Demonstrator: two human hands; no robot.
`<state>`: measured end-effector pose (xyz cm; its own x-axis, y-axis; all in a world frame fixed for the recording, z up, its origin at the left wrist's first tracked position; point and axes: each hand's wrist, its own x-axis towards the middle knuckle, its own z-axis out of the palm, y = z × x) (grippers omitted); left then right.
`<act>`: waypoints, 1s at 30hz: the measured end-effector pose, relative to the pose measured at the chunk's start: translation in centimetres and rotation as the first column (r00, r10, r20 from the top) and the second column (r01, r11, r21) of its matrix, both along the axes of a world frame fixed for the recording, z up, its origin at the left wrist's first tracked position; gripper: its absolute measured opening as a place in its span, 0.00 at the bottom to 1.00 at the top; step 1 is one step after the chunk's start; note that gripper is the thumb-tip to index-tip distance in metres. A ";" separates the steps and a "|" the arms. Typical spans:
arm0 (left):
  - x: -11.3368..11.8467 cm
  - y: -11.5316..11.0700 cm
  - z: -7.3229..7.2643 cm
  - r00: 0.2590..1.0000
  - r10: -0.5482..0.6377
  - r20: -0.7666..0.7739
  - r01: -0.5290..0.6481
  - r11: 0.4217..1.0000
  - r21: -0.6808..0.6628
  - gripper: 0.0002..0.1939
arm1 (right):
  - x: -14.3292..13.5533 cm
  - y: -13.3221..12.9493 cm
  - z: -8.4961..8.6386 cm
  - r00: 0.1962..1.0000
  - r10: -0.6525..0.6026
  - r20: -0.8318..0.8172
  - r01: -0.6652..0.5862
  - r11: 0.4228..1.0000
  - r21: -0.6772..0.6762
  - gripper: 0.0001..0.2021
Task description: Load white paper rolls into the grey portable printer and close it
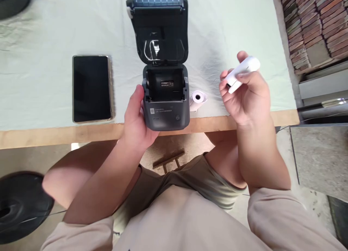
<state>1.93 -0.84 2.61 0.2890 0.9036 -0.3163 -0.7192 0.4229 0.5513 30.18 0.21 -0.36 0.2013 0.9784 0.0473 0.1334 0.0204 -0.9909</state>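
Note:
My left hand point(138, 120) is wrapped round the left side of a dark grey label printer point(167, 115) at the table's front edge. The printer's lid point(161, 33) stands raised, and its bay shows no roll inside. A small white paper roll point(197, 97) with a dark core sits on the cloth just right of the printer. Farther right, my right hand point(247, 95) is closed on a white oblong handheld device point(241, 73) with a dark spot at its lower end. It is held above the cloth, and I cannot make out its exact kind.
A tablet point(91, 88) with a dark screen lies on the pale cloth point(54, 84) to the left. Part of a black object point(12, 2) shows at the top left corner. Stacked bricks point(315, 26) are beyond the table's right edge. A round black object point(24, 204) is on the floor at left.

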 end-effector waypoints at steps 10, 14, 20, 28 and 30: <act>0.2 -0.3 -1.7 0.994 -0.062 -0.085 0.063 0.998 0.011 0.10 | -8.6 -3.7 4.8 0.946 -0.139 0.291 -0.044 0.838 0.544 0.24; 0.5 -0.5 -1.5 0.998 -0.027 -0.062 0.032 0.996 0.084 0.06 | -11.0 -4.0 6.5 0.738 -0.127 0.663 -0.236 0.872 0.429 0.25; 0.6 -0.7 -1.0 0.998 -0.013 -0.057 0.016 0.999 0.049 0.05 | -10.8 -3.2 6.6 0.501 -0.002 0.866 -0.327 0.926 0.191 0.10; -0.5 -0.4 -1.8 0.995 -0.100 0.005 0.099 0.988 0.115 0.12 | -11.7 -5.0 5.8 0.547 0.056 0.835 -0.467 0.848 0.249 0.08; -0.6 -0.5 -1.9 0.995 -0.103 -0.016 0.104 0.988 0.116 0.16 | -11.5 -5.4 5.9 0.605 0.063 0.793 -0.480 0.825 0.300 0.07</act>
<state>1.33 -1.37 0.70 0.3802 0.8998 -0.2139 -0.6689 0.4272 0.6084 18.64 -5.16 5.51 -0.3773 0.7929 0.4785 0.7005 0.5823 -0.4126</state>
